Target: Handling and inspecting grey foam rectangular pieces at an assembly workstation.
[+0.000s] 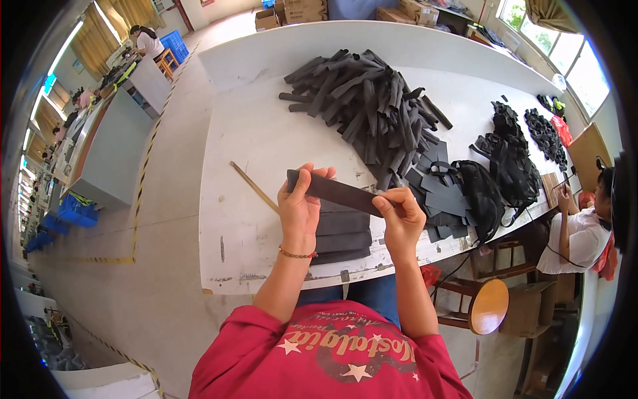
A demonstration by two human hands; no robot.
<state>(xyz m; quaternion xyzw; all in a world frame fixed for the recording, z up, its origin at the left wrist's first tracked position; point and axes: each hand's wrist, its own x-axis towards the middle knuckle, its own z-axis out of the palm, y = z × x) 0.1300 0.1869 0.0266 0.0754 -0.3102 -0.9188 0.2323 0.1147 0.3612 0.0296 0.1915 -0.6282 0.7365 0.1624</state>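
A dark fabric strip (342, 193) is stretched between my two hands above the table. My left hand (302, 207) pinches its left end between thumb and fingers. The other end is gripped by my right hand (402, 218), thumb on top. Below the strip, a neat stack of similar dark strips (342, 241) lies near the table's front edge, partly covered by the held strip. Farther back rises a large loose heap of dark, curled strips (372, 100).
A wooden stick (254, 186) lies left of the stack on the white table (232, 229). Flat black pieces (446, 199) and black bags (480, 196) are to the right. A round stool (488, 306) stands near the front edge; a seated person (577, 233) works at far right.
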